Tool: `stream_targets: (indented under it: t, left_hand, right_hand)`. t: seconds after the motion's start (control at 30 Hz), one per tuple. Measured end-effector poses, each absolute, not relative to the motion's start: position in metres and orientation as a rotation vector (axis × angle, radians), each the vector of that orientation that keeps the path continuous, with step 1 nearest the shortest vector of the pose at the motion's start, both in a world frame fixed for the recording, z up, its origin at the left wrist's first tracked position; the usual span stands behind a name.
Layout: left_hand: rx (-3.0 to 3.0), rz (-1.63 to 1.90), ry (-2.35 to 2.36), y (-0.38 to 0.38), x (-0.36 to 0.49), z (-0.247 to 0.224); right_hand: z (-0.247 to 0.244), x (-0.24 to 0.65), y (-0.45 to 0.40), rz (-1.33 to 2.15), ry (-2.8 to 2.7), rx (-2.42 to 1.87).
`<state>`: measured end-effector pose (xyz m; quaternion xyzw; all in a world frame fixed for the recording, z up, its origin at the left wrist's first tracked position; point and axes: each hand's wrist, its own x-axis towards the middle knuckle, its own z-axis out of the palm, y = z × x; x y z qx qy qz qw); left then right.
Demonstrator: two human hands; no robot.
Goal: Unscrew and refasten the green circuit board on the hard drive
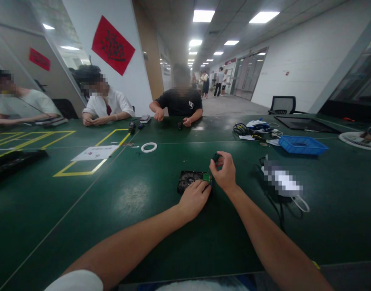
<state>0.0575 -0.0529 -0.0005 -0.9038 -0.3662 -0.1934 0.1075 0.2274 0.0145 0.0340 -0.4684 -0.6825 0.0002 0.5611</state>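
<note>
A black hard drive [188,178] with a green circuit board [206,177] at its right end lies flat on the green table. My left hand [195,198] rests on the drive's near right part, fingers together and pressing on it. Above the drive's right end, my right hand [224,170] grips a small screwdriver with a dark handle [216,157] between thumb and fingers. The thin shaft points down at the circuit board; whether its tip touches a screw is too small to tell.
On the green table [137,234], a blue tray [303,145], cable bundle [241,129] and a pale object with a cord [284,182] are right. A white ring [148,147] and paper [94,152] lie left. People sit across the table.
</note>
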Motion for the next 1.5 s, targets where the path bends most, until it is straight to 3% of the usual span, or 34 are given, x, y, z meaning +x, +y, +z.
stream_targets:
  t: [0.6,1.5]
  left_hand:
    - [-2.664,-0.564,-1.080,-0.053,0.057,0.001]
    - [-2.653,-0.558,-1.076,-0.054,0.057,0.000]
  right_hand:
    - [0.037,0.231,0.010,0.126,-1.707,-1.175]
    - [0.031,0.231,0.019,-0.127,-1.570,-1.047]
